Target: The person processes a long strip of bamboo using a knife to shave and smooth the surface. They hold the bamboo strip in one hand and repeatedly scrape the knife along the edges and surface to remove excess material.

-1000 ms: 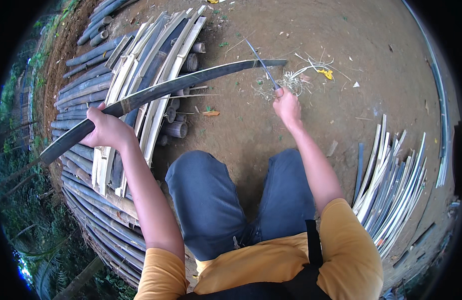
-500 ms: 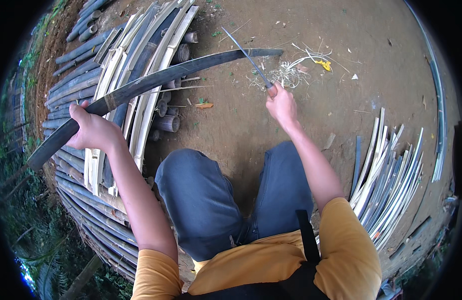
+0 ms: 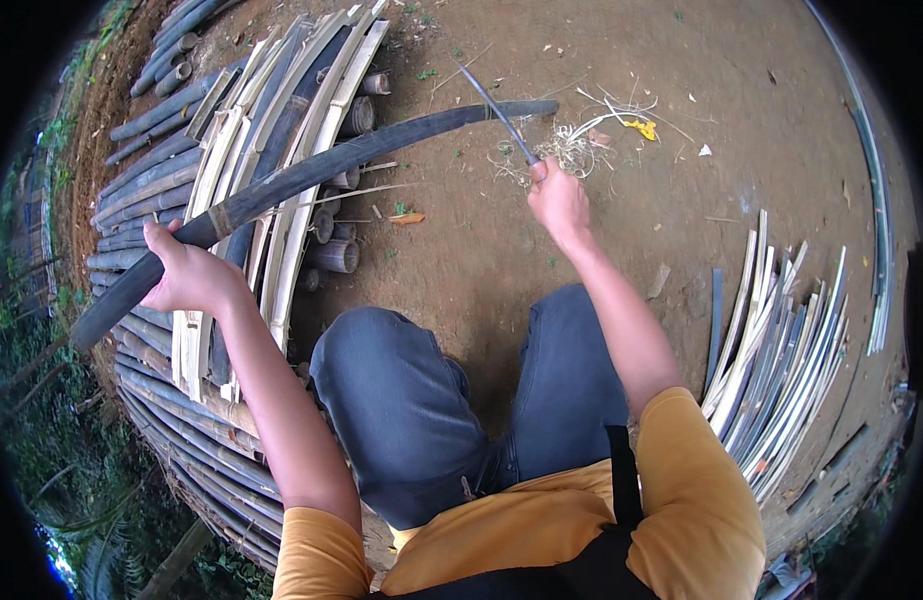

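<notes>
A long dark strip of split bamboo [image 3: 311, 172] slants from the lower left up to the far middle. My left hand [image 3: 188, 272] is closed round it near its near end, thumb on the upper side. My right hand [image 3: 558, 203] grips the handle of a long, narrow-bladed knife [image 3: 496, 112], which points away and to the left. The blade crosses the bamboo strip close to its far end; whether the two touch I cannot tell. Just beyond the right fist, pale curled shavings [image 3: 551, 155] lie on the ground.
Under the left arm are stacked dark bamboo poles [image 3: 196, 430], topped by pale split lengths [image 3: 271, 120]. To the right lies a bundle of thin strips [image 3: 781, 350]. Long strips [image 3: 871, 180] run along the far right. A yellow scrap [image 3: 641, 128] rests beside the shavings on bare earth.
The bamboo strip's near end has shifted slightly right and down. My right hand and the knife have moved a little to the left. Both grips stay the same.
</notes>
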{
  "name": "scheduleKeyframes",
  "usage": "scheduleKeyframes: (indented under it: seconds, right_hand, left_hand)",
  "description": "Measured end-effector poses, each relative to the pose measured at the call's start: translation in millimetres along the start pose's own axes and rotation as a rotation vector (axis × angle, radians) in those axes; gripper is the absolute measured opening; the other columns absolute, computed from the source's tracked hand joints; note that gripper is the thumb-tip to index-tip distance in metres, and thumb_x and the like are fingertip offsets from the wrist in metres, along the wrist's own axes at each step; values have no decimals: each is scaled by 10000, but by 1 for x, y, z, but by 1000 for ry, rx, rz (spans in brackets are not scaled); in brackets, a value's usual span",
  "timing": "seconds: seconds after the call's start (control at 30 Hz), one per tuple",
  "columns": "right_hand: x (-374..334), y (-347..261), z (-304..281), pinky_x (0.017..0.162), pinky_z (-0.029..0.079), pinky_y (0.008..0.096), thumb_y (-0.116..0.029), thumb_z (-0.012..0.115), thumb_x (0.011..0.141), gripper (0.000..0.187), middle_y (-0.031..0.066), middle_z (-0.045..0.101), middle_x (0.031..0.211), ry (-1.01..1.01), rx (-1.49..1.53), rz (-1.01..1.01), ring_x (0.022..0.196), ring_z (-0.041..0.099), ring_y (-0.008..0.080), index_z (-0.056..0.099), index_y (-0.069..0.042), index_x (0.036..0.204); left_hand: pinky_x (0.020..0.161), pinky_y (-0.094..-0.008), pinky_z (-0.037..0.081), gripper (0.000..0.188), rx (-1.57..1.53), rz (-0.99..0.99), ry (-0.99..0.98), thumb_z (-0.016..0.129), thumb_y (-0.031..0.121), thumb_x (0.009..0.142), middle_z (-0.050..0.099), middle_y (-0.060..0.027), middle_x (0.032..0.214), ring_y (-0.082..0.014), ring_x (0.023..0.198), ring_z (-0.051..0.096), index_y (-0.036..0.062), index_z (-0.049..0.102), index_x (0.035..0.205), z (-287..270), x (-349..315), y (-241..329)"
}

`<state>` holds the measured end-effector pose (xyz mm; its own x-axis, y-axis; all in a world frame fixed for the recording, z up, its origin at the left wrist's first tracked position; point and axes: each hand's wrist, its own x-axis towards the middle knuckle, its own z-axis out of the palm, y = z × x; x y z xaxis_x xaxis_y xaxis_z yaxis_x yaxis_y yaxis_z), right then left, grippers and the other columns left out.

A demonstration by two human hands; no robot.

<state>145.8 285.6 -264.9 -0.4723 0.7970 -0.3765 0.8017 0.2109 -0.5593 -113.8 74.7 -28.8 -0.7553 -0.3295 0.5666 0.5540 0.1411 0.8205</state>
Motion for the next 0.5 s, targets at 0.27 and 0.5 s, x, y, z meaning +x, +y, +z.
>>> scheduleKeyframes:
  seconds: [0.27, 0.5]
  right_hand:
    - [22, 36, -6, 738, 554, 524, -169, 637, 876, 176, 211, 707, 860, 83, 41, 108, 849, 698, 415, 588, -80, 1020]
    - [4, 13, -29, 750, 547, 533, -137, 641, 850, 161, 199, 705, 853, 1, 14, -19, 855, 695, 415, 592, -102, 999]
  left_hand:
    - [633, -350, 562, 491, -52, 18, -6, 644, -12, 834, 636, -184, 904, -203, 703, 638, -94, 357, 1224, 13, 2, 6]
    - [661, -406, 501, 538, -82, -57, 99, 561, 42, 798, 600, -162, 842, -217, 714, 582, -101, 334, 1265, 15, -6, 16]
